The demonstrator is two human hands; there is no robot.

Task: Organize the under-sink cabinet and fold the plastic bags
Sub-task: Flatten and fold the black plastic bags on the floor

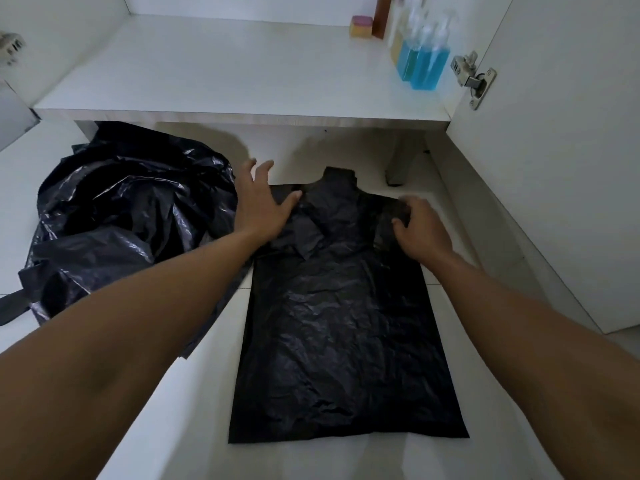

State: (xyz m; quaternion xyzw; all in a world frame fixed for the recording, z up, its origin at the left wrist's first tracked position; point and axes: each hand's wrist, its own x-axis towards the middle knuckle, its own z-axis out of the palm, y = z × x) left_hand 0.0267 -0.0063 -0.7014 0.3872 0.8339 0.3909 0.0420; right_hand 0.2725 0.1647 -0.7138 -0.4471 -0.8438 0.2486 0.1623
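A black plastic bag (343, 327) lies spread flat on the white floor in front of the open under-sink cabinet, handles pointing away from me. My left hand (259, 202) lies with straight, spread fingers at the bag's upper left corner, thumb on the plastic. My right hand (420, 226) is at the upper right handle, fingers curled and pinching the plastic there. A crumpled heap of black plastic bags (121, 216) sits on the floor to the left, beside my left forearm.
The cabinet shelf (225, 71) holds bottles of blue liquid (424, 64), a yellow and pink sponge (361, 26) and a brown block at its back right. The open cabinet door (554, 150) with a metal hinge (474, 79) stands at the right. A cabinet leg (401, 161) is behind the bag.
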